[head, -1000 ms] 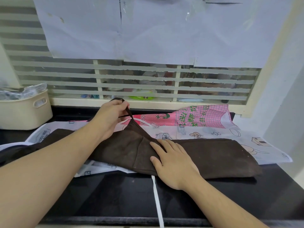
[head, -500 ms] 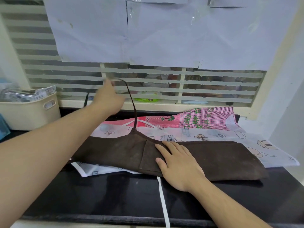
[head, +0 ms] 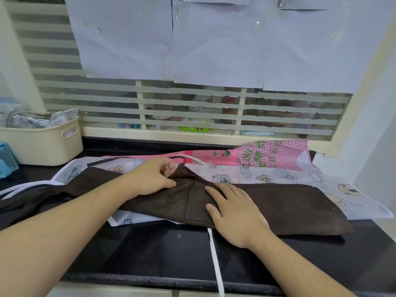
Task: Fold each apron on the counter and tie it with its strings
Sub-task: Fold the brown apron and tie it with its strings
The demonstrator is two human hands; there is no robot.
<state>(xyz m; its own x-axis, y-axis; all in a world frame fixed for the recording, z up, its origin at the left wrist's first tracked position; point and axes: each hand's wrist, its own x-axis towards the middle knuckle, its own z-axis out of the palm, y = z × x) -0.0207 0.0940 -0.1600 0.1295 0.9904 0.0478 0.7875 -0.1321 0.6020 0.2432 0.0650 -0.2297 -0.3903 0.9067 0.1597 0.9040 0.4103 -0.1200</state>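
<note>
A dark brown apron point(head: 278, 209) lies folded into a long strip across the black counter point(head: 150, 254). My left hand point(head: 154, 176) pinches a raised fold of the brown cloth near its back edge, where a thin brown string point(head: 111, 160) runs off to the left. My right hand point(head: 233, 211) lies flat with straight fingers on the middle of the strip and presses it down. Under the brown apron lies a white printed apron point(head: 300, 177), and behind that a pink checked apron point(head: 267, 155). A white strap point(head: 215, 258) hangs over the counter's front edge.
A cream plastic basket point(head: 40, 144) with packets stands at the back left, with a blue object point(head: 6, 159) at its left. A striped window with taped paper sheets rises behind the counter. A white wall point(head: 377, 146) closes the right side.
My left hand has come down from the window, where it held the brown string up high, to the apron's back edge. The string now lies on the aprons. My right hand has stayed put.
</note>
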